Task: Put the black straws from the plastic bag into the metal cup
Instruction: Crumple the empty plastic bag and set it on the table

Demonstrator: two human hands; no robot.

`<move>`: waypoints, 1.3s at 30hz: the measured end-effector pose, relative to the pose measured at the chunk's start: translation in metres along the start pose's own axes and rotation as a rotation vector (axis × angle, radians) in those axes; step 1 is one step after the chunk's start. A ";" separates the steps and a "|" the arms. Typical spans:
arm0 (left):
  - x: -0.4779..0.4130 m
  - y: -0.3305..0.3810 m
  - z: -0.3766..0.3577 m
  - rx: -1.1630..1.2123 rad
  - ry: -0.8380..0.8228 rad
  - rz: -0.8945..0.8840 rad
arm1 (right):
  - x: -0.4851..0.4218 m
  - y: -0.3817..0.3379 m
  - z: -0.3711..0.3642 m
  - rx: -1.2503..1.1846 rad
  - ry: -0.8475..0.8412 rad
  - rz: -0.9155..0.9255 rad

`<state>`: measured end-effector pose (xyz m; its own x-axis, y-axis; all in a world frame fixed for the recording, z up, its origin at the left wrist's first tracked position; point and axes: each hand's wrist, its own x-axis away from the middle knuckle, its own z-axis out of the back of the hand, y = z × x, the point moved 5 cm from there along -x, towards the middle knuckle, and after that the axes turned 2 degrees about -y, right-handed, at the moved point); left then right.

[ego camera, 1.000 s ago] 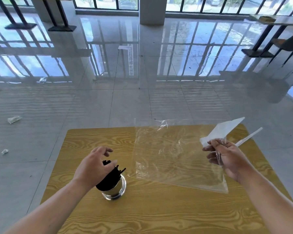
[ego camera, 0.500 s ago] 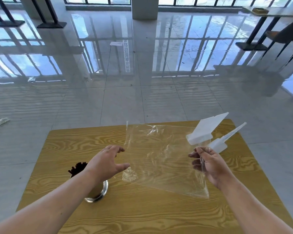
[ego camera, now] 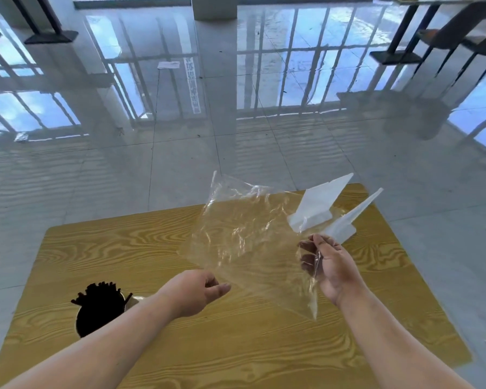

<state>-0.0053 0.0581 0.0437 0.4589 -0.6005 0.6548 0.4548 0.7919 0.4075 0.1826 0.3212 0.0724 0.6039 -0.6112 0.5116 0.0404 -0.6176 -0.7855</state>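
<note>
- The right hand (ego camera: 334,265) pinches the clear plastic bag (ego camera: 242,240) at its upper corner, with fingers and thumb curled round the gathered film.
- Two white flaps (ego camera: 317,203) stick up and away from that pinch.
- The bag hangs in the air above the table (ego camera: 264,355), spread out to the left of the right hand, crinkled and see-through.
- The left hand (ego camera: 191,290) holds nothing. Its fingers are loosely bent and its thumb points towards the bag's lower edge; whether it touches the film cannot be told.
- The black straws (ego camera: 98,307) stand bunched in the metal cup (ego camera: 132,301) on the table's near-left part, well apart from the bag.
- The left forearm hides most of the cup.
- Glossy floor tiles (ego camera: 236,153) lie beyond the table.
</note>
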 end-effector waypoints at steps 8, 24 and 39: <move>-0.005 0.032 -0.002 0.816 -0.119 0.127 | 0.004 0.028 -0.006 -0.298 0.000 -0.126; 0.031 0.024 0.076 1.044 0.123 -0.016 | 0.011 0.052 0.011 -0.162 -0.291 -0.403; 0.040 0.015 0.095 0.926 0.206 0.012 | -0.021 0.006 -0.036 0.235 -0.267 -0.238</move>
<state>-0.0525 0.0565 0.1361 0.6254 -0.5297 0.5730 -0.2962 0.5182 0.8023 0.1416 0.3121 0.0693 0.7398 -0.2966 0.6040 0.3648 -0.5774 -0.7304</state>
